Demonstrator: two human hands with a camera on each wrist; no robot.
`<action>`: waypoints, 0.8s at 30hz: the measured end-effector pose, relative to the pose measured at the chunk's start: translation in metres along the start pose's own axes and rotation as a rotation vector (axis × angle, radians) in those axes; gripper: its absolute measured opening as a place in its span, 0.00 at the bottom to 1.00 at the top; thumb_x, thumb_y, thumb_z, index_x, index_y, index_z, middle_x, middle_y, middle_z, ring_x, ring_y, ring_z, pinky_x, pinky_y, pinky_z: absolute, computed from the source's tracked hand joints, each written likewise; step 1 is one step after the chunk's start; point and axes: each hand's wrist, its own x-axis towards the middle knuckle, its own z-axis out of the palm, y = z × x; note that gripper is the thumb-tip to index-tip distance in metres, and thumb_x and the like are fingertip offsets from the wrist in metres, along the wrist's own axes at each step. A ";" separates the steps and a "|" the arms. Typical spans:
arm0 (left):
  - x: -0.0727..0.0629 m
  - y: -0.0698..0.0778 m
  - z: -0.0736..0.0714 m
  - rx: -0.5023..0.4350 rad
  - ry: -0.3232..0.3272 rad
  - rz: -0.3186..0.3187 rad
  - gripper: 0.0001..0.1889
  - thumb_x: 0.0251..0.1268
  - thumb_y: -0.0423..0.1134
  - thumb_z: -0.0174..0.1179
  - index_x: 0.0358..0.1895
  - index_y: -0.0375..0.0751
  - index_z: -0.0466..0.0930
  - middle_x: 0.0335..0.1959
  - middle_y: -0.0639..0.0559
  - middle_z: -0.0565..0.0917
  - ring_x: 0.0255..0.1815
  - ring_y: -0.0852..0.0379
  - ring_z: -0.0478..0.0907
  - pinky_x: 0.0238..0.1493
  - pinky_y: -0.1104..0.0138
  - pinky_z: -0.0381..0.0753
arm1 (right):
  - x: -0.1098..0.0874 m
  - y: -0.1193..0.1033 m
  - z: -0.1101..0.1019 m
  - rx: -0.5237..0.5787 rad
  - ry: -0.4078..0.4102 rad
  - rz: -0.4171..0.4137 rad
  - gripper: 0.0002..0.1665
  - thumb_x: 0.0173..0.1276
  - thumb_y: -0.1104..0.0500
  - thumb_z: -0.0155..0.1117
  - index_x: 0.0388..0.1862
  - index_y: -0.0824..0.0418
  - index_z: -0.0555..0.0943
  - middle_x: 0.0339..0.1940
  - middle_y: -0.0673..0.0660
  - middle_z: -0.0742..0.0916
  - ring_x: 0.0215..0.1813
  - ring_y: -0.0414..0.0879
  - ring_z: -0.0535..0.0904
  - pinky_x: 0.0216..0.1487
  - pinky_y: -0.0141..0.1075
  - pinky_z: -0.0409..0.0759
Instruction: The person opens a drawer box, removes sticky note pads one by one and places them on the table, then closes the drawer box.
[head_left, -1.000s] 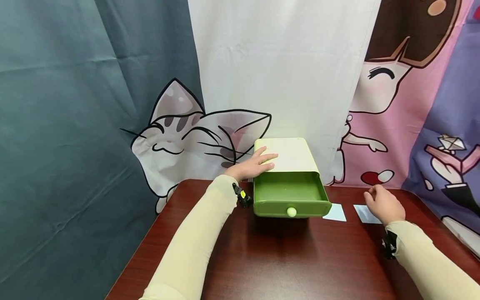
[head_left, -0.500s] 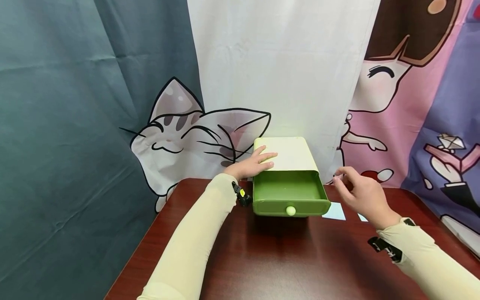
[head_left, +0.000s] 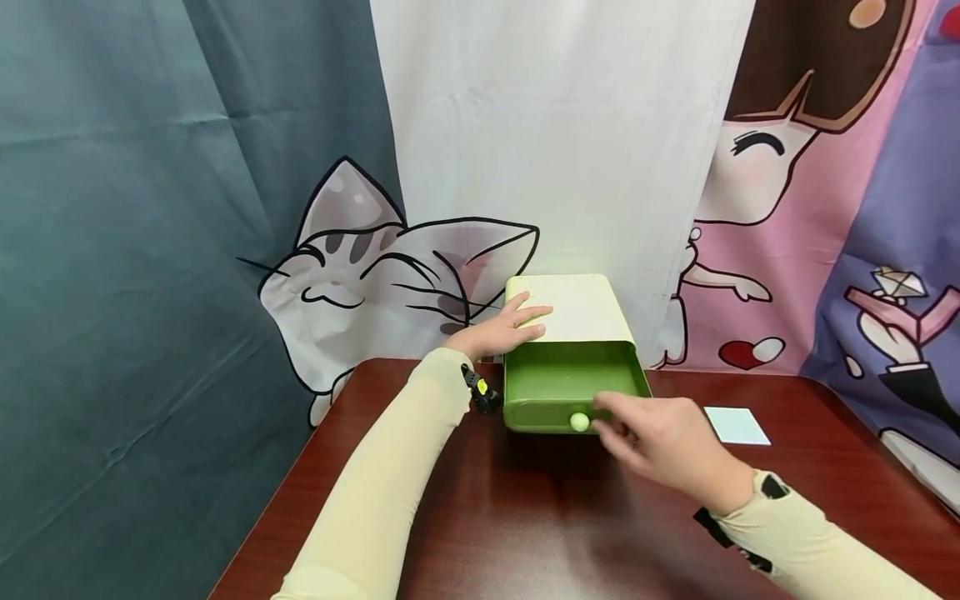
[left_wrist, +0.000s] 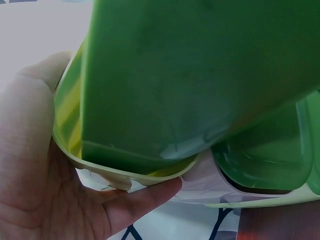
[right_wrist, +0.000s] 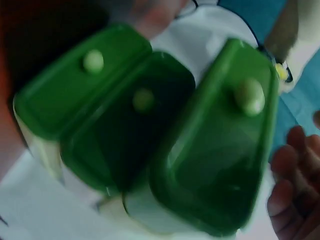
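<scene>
Yellow patch on black strap by L wrist is too small to read. R hand is blurry, fingers loosely bent w/ thumb apart, just R of knob; can't tell if it touches the front. It covers that front's R end in head view; R wrist cam cuts its fingers off. L hand is spread wide on top L edge of cabinet, which stands on table betw. the hands. Top drawer sticks out below L hand, green floor visible inside. 2 lower drawers show blurry w/ knobs in R wrist view, contents out of sight. Pale card lies just beyond R wrist.
</scene>
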 end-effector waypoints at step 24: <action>0.001 -0.002 0.001 -0.015 -0.002 -0.013 0.28 0.81 0.63 0.36 0.79 0.66 0.61 0.83 0.60 0.30 0.83 0.48 0.32 0.76 0.44 0.48 | -0.002 -0.011 0.032 -0.089 -0.177 0.097 0.17 0.53 0.63 0.73 0.39 0.54 0.77 0.18 0.40 0.75 0.17 0.35 0.68 0.16 0.31 0.66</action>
